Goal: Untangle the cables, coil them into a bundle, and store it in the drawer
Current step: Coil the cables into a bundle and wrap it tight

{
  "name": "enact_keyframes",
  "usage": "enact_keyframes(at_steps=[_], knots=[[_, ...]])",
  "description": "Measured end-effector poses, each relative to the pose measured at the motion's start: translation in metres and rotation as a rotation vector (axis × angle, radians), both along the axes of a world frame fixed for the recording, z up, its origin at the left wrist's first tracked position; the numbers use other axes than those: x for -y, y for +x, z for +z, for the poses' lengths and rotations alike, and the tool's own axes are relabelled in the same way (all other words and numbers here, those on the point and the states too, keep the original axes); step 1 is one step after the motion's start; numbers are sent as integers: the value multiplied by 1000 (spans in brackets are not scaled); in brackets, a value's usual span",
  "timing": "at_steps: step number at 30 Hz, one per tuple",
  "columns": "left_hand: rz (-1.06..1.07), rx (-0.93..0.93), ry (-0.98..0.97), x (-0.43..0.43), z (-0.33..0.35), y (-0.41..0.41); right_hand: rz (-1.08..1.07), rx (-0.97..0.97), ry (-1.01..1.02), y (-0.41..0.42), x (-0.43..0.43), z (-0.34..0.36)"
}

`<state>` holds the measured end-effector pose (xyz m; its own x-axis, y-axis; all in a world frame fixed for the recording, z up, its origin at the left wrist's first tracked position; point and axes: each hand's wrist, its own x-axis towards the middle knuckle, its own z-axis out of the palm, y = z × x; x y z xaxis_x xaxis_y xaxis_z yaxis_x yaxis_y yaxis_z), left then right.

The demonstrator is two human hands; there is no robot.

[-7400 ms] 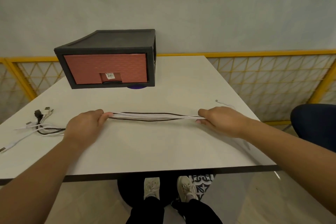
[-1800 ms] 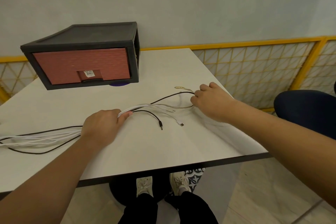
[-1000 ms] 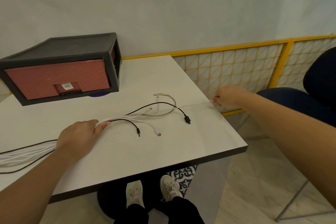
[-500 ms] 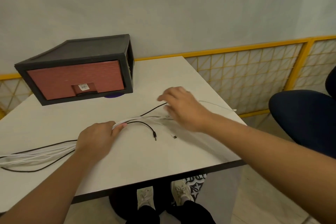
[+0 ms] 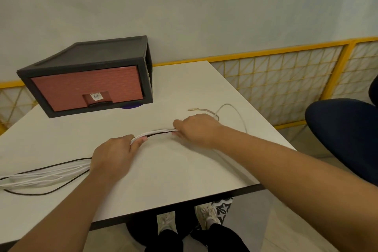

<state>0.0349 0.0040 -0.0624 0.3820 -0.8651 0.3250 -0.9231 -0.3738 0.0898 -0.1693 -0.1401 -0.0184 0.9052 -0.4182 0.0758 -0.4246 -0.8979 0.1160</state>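
Cables [image 5: 155,132]: white plus black strands, gathered side by side, lying flat on the table [image 5: 184,172]. A short span is stretched between both hands. Left hand [image 5: 113,154] pinches the bundle, fingers curled round it. The rest trails out behind that hand to the left frame edge, with one black strand bowing out toward the near side. Right hand [image 5: 197,129] grips the other end of the span, fingers curled over the strands. One thin pale cable [image 5: 235,108] loops loose on the table just past the right hand. Drawer [image 5: 86,86]: red front, closed, in a black housing [image 5: 106,49] at the table's far left, well apart from the cables. Dark blue chair [image 5: 343,135] to the right, yellow mesh fence [image 5: 276,80] behind.
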Motion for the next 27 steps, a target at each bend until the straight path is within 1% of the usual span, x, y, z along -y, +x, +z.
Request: enact_keyframes(at_steps=[3,5,7,14,16,21,23,27], knots=[[5,9,-2,0,-1,0,6,34,37,-22,14,6],[7,14,0,-1,0,0,6,-25,25,-36,24,5],[8,19,0,0,0,0,9,-44,-4,-50,34,3],[2,2,-2,-2,2,-4,-102,-11,29,-86,45,3],[4,-5,11,-3,3,-5,-132,-23,80,-89,47,2],[37,-31,26,-3,5,-7,-271,-19,311,-87,52,2],[40,-35,39,-4,7,-8,-286,-26,396,-88,49,3],[7,-67,86,-6,10,-8,-356,-154,405,-86,40,12]])
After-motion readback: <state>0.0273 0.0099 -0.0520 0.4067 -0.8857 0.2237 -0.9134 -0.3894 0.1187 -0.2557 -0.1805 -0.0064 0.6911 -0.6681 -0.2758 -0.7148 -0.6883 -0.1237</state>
